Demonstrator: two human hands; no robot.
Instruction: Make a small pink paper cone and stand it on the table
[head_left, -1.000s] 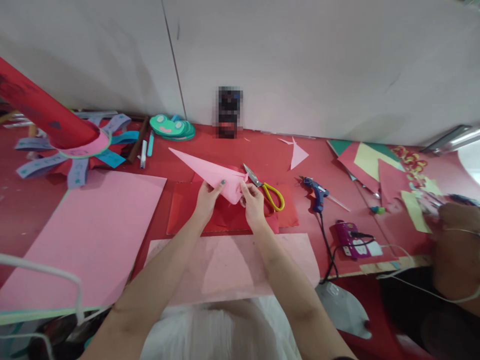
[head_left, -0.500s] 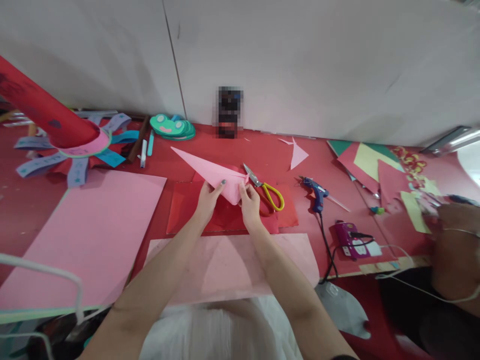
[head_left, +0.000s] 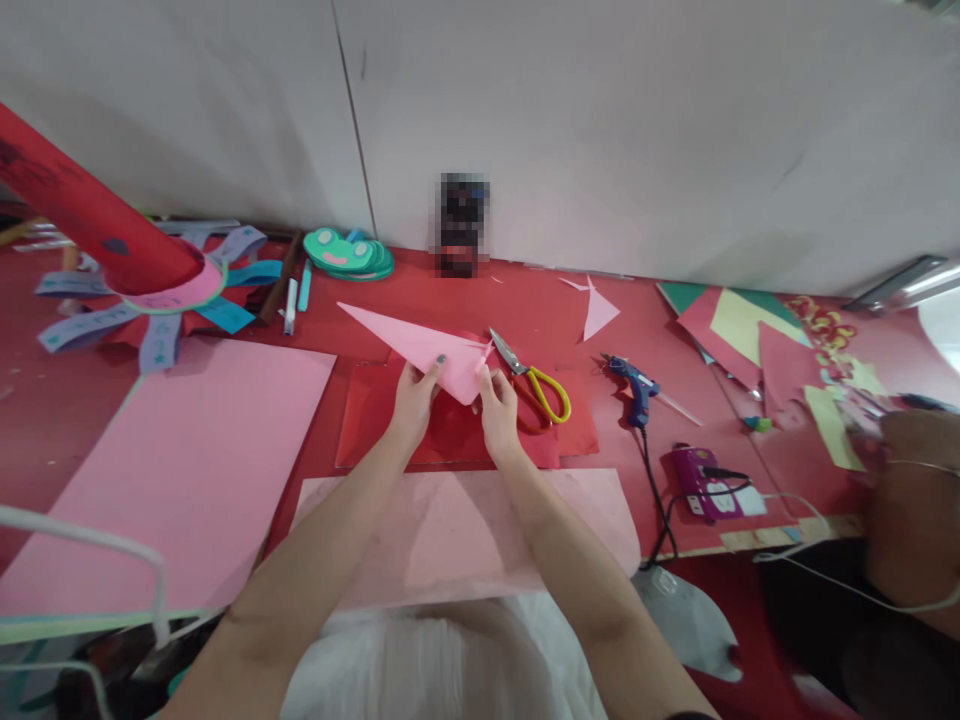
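A pink paper cone (head_left: 420, 346) lies pointed to the left above a red sheet (head_left: 375, 415) on the red table (head_left: 540, 310). My left hand (head_left: 413, 397) pinches its wide end from the left, thumb on top. My right hand (head_left: 498, 408) grips the same wide end from the right. Yellow-handled scissors (head_left: 534, 378) lie just right of my right hand, blades toward the cone.
A large pink sheet (head_left: 172, 470) lies at the left, a paler one (head_left: 465, 530) at the near edge. A blue glue gun (head_left: 631, 385) and purple device (head_left: 705, 483) sit right. Coloured paper scraps (head_left: 742, 325) and another person's hand (head_left: 911, 440) are far right. A red tube (head_left: 90, 225) with paper strips stands far left.
The cone has been rolled slightly tighter and its wide end has drawn in between my two hands. Both hands have edged closer together.
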